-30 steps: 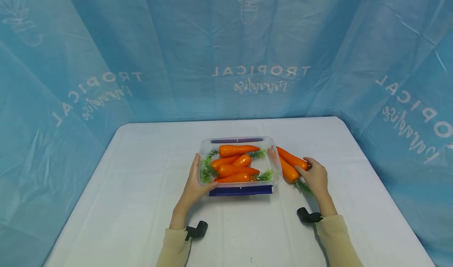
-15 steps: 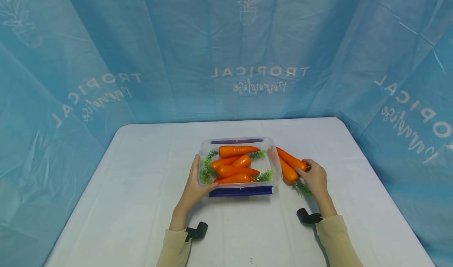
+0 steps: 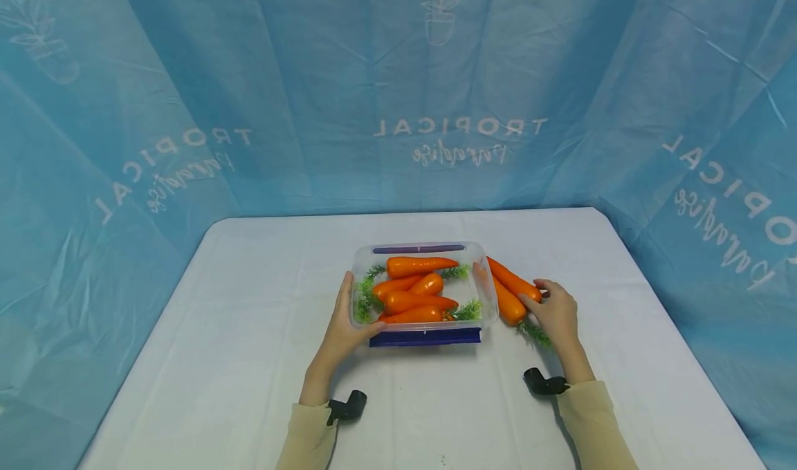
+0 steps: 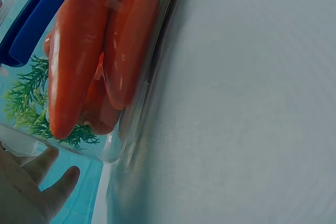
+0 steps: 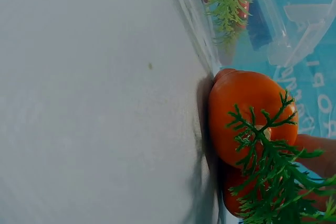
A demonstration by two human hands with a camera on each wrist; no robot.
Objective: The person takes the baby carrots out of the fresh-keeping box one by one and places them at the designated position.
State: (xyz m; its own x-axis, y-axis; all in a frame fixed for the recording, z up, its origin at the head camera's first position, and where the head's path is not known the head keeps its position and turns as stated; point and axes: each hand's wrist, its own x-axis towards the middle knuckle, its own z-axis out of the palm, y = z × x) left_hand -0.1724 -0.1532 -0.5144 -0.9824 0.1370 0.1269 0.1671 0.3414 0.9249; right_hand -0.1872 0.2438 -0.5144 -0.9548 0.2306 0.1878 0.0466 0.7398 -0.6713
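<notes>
A clear plastic food container point(image 3: 488, 304) with blue clips holds several carrots point(image 3: 418, 301) with green leafy tops. My left hand point(image 3: 341, 321) rests against its near left corner, thumb along the front rim and straight fingers by the left wall. In the left wrist view, spread fingertips point(image 4: 60, 182) show beside the container's end. Two more carrots lie against the container's right side. At the thick end of the upper carrot point(image 3: 513, 279), my right hand point(image 3: 556, 312) pinches it between thumb and fingers. The lower carrot point(image 5: 249, 111) fills the right wrist view's middle, its greens partly covering my fingers.
The container stands on a white-covered table point(image 3: 249, 331). A blue printed curtain point(image 3: 311, 96) hangs round its back and sides. A front blue clip point(image 3: 425, 337) hangs outward from the container. Black wrist cameras point(image 3: 349, 406) sit at both wrists.
</notes>
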